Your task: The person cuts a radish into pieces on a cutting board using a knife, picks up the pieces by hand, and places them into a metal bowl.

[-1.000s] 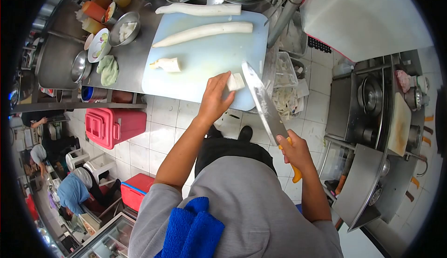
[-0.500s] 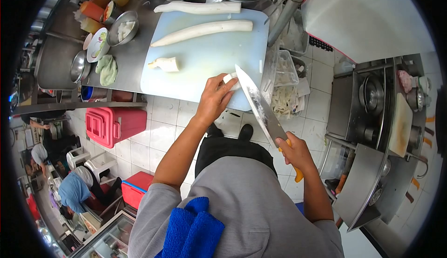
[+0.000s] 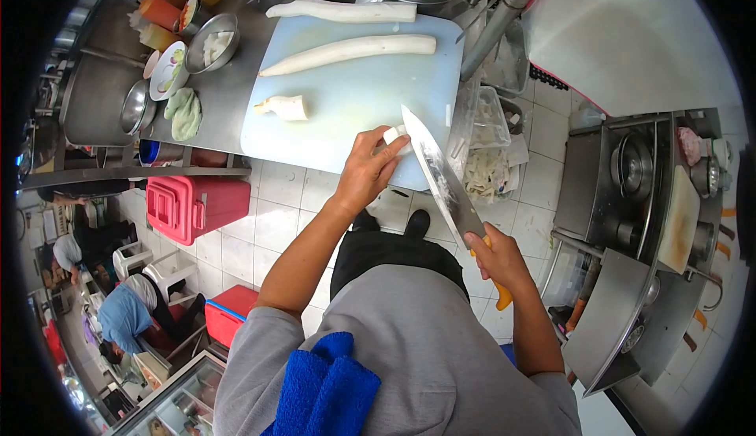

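Observation:
At the near edge of the light blue cutting board (image 3: 346,94), my left hand (image 3: 366,168) grips a small white piece of root vegetable (image 3: 395,134). My right hand (image 3: 498,259) is closed on the yellow handle of a large knife (image 3: 441,176). The blade points up and to the left, its upper part over the board and beside the white piece. On the board lie a long peeled white root (image 3: 350,52) and a short stub (image 3: 283,108). Another long root (image 3: 342,11) lies along the board's far edge.
Left of the board are a metal bowl of white pieces (image 3: 213,43), a white bowl (image 3: 168,71) and a green cloth (image 3: 183,114). Clear containers (image 3: 490,118) stand right of the board. A red bin (image 3: 197,208) is on the floor; a seated person (image 3: 138,310) is at lower left.
The board and counter have shifted slightly in the view. Both hands keep nearly the same pose, with the knife and the white piece still held.

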Demonstrator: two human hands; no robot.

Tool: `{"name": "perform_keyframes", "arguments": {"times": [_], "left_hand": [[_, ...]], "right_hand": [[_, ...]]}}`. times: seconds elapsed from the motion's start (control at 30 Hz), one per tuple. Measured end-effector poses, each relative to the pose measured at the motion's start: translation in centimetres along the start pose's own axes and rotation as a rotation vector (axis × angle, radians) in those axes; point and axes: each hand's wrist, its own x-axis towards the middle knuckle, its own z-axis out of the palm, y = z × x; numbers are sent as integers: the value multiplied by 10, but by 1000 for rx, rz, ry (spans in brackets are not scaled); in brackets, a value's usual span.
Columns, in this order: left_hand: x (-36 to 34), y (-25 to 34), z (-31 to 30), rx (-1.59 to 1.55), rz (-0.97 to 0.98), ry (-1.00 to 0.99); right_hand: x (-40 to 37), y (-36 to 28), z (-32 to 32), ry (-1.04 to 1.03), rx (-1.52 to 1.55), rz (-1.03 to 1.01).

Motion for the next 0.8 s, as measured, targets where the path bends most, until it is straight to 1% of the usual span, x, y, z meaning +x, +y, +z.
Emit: {"name": "perform_keyframes", "arguments": {"times": [0.43,0.8], "left_hand": [[2,1,-2,-20,32,13],[2,1,-2,-4,13,5]], "right_hand": [[11,-23,10,7,-16,-33],[15,-39,14,41,-44,-51]]}}
